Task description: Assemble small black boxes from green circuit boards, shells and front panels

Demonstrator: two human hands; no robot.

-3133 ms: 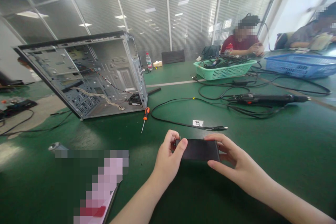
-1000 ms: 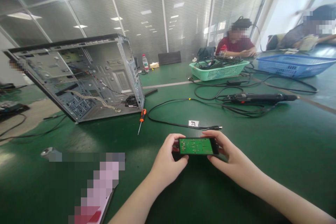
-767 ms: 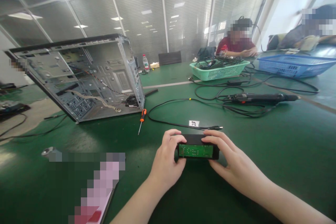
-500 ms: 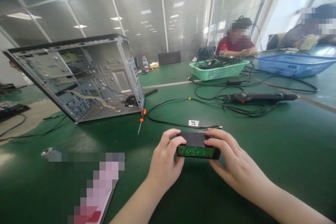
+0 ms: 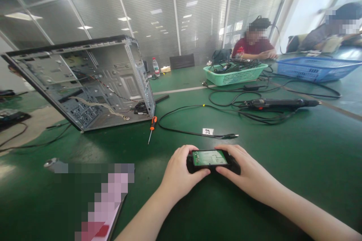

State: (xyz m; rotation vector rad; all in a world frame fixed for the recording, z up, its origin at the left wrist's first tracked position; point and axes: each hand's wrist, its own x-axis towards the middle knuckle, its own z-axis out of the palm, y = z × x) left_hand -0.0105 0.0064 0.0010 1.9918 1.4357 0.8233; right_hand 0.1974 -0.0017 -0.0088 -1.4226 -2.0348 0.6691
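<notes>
My left hand (image 5: 177,167) and my right hand (image 5: 243,167) grip the two ends of a small black case with a green circuit board (image 5: 209,157) inside. The board's flat face is turned up toward me. Both thumbs press the near edge, while the other fingers curl round the ends and far side. Just beyond the hands lies a black cable (image 5: 195,134) with a plug end, beside a white paper tag (image 5: 208,131) with a number. An orange-and-black screwdriver (image 5: 152,123) rests farther left on the green table (image 5: 181,118).
An opened computer case (image 5: 124,79) stands at left. A corded black electric screwdriver (image 5: 279,104) lies at right. Behind are a green basket (image 5: 234,78) of cables, a blue basket (image 5: 319,69), a bottle (image 5: 155,67) and two people. A pink, blurred-out item (image 5: 113,196) lies front left.
The black case has been tilted, so the green board's face now shows upward instead of the plain black top. My thumbs have come to its near edge.
</notes>
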